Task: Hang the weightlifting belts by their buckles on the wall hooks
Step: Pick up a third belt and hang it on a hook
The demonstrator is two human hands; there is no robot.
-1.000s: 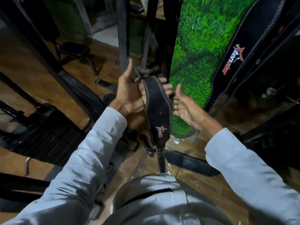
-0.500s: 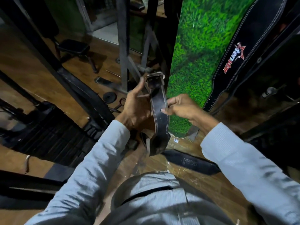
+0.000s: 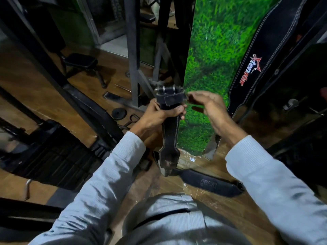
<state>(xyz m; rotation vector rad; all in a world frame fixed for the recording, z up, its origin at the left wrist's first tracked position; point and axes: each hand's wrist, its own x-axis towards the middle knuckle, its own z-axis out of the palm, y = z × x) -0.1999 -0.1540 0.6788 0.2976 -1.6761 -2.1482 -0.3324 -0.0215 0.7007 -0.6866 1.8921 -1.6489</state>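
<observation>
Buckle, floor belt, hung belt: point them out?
Buckle [image 3: 168, 89]: head view, on its metal roller bar.
Floor belt [image 3: 208, 184]: head view, on its wide middle.
Hung belt [image 3: 254, 68]: head view, by the logo.

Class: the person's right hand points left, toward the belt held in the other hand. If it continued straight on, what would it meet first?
Probably the buckle end of the held belt; the right hand fingertips already sit beside it, though depth is unclear.

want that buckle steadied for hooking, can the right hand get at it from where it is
Probably yes: the right hand is open beside the buckle, nothing between; the left hand grips lower down.
</observation>
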